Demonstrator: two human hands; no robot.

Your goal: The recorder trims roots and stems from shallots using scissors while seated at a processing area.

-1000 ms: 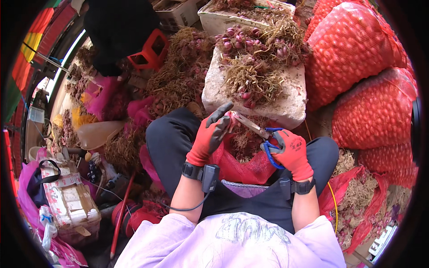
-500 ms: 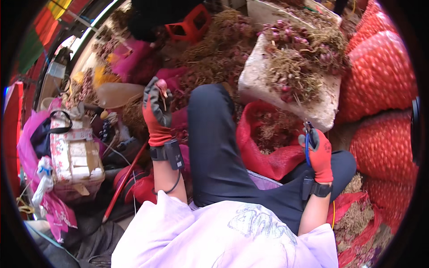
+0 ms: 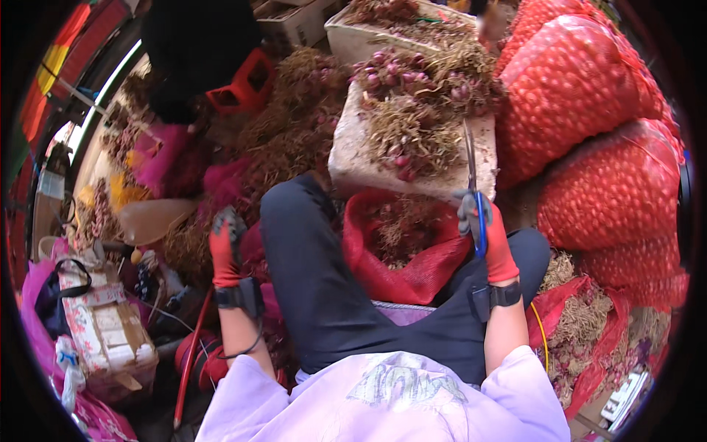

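Note:
My right hand (image 3: pixel 490 232), in an orange and grey glove, grips blue-handled scissors (image 3: pixel 472 166). Their blades point away from me, over the front of a white foam box (image 3: pixel 353 144) heaped with shallots (image 3: pixel 412 110) on dried stalks. Left of my knee is my gloved left hand (image 3: pixel 227 247), low over purple netting; its fingertips are blurred, and whether anything is in them I cannot make out. Between my legs a red mesh sack (image 3: pixel 412 276) gapes, with shallots and dry stalks (image 3: pixel 405 228) inside.
Full red mesh sacks (image 3: pixel 582 96) are stacked along the right. A taped carton (image 3: pixel 107 317) and a red pole (image 3: pixel 193 353) lie to my left. Further off are a red plastic stool (image 3: pixel 247 81), a dark-clothed person (image 3: pixel 195 51) and another foam box (image 3: pixel 342 37).
The view has shifted to the right. My left hand has come lower, and the shallot it held no longer shows. In my right hand the scissors have swung up, blades over the foam box.

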